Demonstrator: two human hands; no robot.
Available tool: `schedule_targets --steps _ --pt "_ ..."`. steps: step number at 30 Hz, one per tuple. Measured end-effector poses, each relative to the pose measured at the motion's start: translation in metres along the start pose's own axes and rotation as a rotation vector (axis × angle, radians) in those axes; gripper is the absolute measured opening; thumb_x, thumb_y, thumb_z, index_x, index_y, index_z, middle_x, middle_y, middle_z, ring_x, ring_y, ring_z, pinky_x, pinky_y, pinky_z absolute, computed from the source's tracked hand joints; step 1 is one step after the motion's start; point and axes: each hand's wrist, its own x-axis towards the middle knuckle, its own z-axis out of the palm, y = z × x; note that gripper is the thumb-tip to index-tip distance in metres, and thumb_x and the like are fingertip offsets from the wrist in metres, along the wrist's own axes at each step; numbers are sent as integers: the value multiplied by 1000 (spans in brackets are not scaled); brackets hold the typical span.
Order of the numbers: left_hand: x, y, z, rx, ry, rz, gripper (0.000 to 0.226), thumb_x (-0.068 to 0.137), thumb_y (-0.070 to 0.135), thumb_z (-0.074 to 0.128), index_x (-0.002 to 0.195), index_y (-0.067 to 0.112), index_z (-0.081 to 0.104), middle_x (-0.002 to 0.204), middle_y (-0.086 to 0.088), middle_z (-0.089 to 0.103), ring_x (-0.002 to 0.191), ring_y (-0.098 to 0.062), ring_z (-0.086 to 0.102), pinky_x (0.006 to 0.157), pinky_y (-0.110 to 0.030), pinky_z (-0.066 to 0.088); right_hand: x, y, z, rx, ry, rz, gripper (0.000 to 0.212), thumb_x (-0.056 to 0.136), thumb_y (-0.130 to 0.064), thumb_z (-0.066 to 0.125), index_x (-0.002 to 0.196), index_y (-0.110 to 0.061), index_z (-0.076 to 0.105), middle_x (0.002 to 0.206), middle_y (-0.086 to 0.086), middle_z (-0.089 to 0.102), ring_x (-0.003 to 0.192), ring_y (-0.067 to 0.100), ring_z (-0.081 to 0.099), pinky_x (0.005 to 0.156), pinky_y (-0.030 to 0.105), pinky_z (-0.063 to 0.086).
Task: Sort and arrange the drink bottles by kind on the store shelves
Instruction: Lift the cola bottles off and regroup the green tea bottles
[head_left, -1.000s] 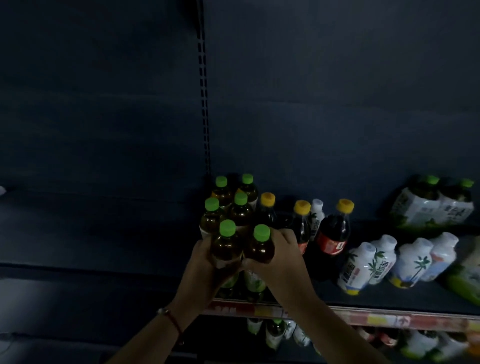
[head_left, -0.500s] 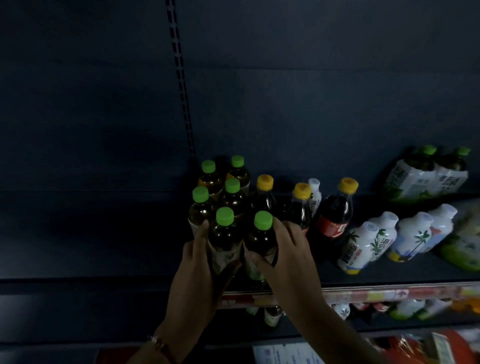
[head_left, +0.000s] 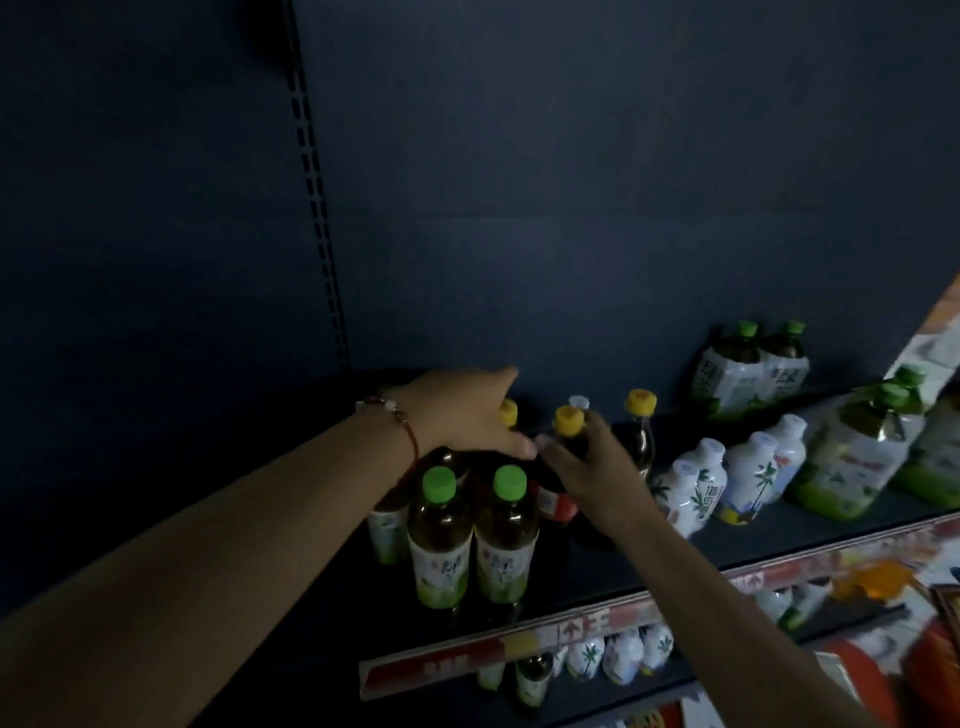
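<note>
Head view: yellow-capped dark bottle (head_left: 563, 457) in right hand (head_left: 597, 470) grip.

You've got a dark shelf (head_left: 649, 564) carrying green-cap tea bottles (head_left: 441, 540) front left, yellow-cap dark bottles (head_left: 640, 426) behind, white palm-print bottles (head_left: 691, 486) right.

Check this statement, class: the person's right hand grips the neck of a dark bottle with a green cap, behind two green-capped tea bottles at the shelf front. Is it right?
Not quite. In the head view the right hand grips a dark bottle whose cap is yellow, not green. The rest holds: it stands behind the two green-capped tea bottles at the shelf front.
</note>
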Motion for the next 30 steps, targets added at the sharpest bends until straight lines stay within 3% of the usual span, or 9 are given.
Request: schedule_targets --steps 2,4,7,11,16,20,22,24,30 --pt "18 -8 10 2 -61 5 60 73 63 75 110 19 57 107 0 64 90 -17 60 67 -29 42 -2 7 6 -7 -27 34 24 89 -40 66 106 -25 59 94 -12 67 93 10 63 76 29 46" --pt "29 -14 17 -104 -48 4 56 69 60 80 91 13 61 81 1 62 72 -16 58 59 -30 38 -3 10 9 77 -15 45 26 89 -38 67 111 -27 60 98 -13 69 95 7 64 78 28 48" --pt "32 -18 19 -231 13 26 50 66 55 84 73 14 55 65 2 52 59 -14 50 55 -30 35 1 9 8 170 -10 39 19 90 -33 67 108 -27 62 97 -9 72 94 7 67 81 32 52" --pt "24 -13 21 -325 172 22 44 70 46 85 67 19 50 64 9 53 58 -7 50 53 -25 34 0 -6 2 227 11 5 9 92 -23 64 101 -26 63 96 -7 71 92 6 66 80 30 51" --pt "13 -3 -5 -571 444 60 33 79 45 79 86 19 60 83 1 69 79 -15 67 72 -37 52 7 -49 -25 259 160 -88 12 93 -25 62 102 -17 61 97 4 69 79 -1 64 72 18 51" --pt "-4 9 -49 -832 755 92 25 91 40 66 92 17 58 85 -3 70 83 -15 67 76 -35 51 13 -96 -60 393 225 -162 9 93 -32 62 100 -26 62 97 -6 68 93 8 64 88 32 50" --pt "-18 16 -72 -999 876 118 15 95 34 63 95 20 58 88 -3 73 84 -11 70 76 -23 51 9 -122 -79 479 249 -236 5 95 -28 60 98 -25 62 87 -13 66 88 6 63 84 29 50" --pt "-35 25 -91 -1118 959 141 9 96 28 62 97 20 57 88 -6 74 83 -14 72 74 -19 53 1 -146 -98 570 276 -305 4 96 -23 59 94 -25 62 79 -17 63 81 1 62 76 22 48" --pt "-82 70 -101 -1208 1090 152 8 93 17 64 93 21 57 79 -1 71 82 -21 73 78 -31 58 -33 -170 -146 745 285 -279 17 88 -32 68 79 -17 65 86 5 65 81 20 64 77 36 51"
